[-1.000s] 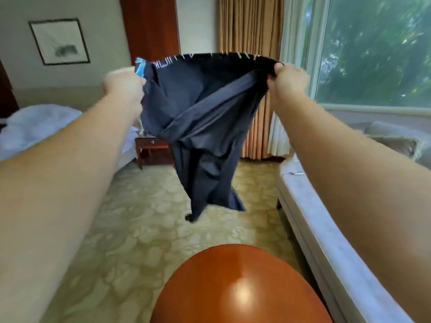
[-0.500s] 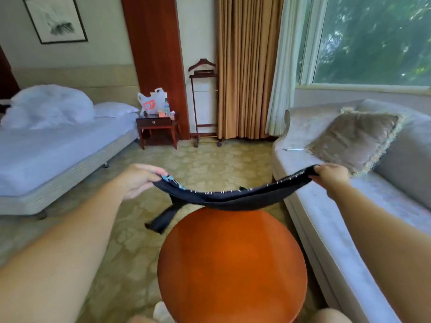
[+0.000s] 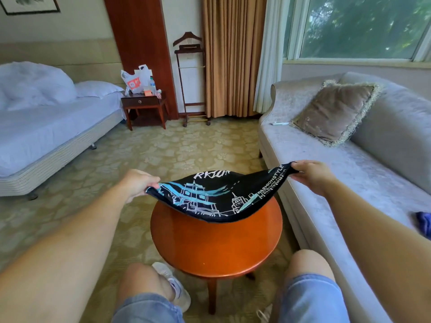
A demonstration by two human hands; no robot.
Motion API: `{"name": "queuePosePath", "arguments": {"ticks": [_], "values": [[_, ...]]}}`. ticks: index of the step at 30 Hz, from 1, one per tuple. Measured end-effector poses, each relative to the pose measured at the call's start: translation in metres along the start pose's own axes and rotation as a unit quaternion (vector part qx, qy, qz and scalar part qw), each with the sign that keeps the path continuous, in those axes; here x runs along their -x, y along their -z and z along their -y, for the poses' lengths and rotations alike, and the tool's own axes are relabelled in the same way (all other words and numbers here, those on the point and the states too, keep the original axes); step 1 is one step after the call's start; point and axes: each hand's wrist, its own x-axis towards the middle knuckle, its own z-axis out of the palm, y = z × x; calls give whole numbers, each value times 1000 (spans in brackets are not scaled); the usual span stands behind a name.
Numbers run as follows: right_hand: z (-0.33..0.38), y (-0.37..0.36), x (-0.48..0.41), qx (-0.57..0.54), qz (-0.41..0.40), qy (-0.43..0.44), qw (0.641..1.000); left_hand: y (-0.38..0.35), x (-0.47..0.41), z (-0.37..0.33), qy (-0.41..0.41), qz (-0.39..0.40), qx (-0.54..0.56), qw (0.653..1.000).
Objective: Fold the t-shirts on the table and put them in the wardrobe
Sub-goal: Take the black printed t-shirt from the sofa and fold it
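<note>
1. Over the far half of the round table [image 3: 214, 243], the black t-shirt [image 3: 217, 197] hangs in a shallow sling. Its printed side is up: white and turquoise towers, with lettering along the right edge.
2. Left hand [image 3: 137, 185]: fingers curled in, pinching the shirt's left edge. Right hand [image 3: 310, 174]: same on the right corner, thumb and fingers nipped onto the cloth. The hands are well apart, so the fabric is stretched at the ends and sags in the middle.
3. Is the low belly of the shirt touching the wood? Can't tell from this angle; it's just above it at most.
4. My read: this is the lay-down before the fold. To do it well, bring both hands down evenly and hold the tension so no wrinkle gets trapped. Let the sagging middle land first, then the corners.
5. Watch out: the tabletop looks smaller than a spread shirt, so cloth will probably drape over the rim. Centre it, or the overhang may drag it off.
6. Surface: polished orange-brown wood, slick-looking, on a single central leg. Smooth it with light strokes rather than hard pushes.
7. Room:
   - On the right is a pale sofa [image 3: 326, 183] with a fringed cushion [image 3: 335, 110].
   - A scrap of blue cloth [image 3: 424, 223] lies at the frame's edge, maybe another garment, can't say.
   - On the left is a bed [image 3: 46, 129], then a nightstand [image 3: 143, 103] carrying a plastic bag [image 3: 135, 81].
   - A valet stand [image 3: 190, 82] stands beside the curtains [image 3: 231, 54], with patterned carpet [image 3: 163, 150] underfoot.
   - No wardrobe that I can pick out.
</note>
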Motion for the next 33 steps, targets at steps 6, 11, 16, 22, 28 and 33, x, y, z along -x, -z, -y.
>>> {"name": "queuePosePath", "arguments": {"ticks": [6,11,16,22,28,33], "values": [[-16,18,30,210,70,-35,975,3,38,22,19,41,-94,995],[-27,29,52,353,158,-138,912,4,69,45,70,131,-167,975],[-60,45,60,535,233,-333,740,-10,81,70,223,338,-329,853],[-89,15,20,602,139,-213,757,-42,23,93,164,262,-391,867],[-138,-79,-24,664,177,-30,726,-101,-41,115,-4,118,-432,894],[-183,-145,-57,682,210,4,700,-142,-85,126,-38,105,-485,867]]}}
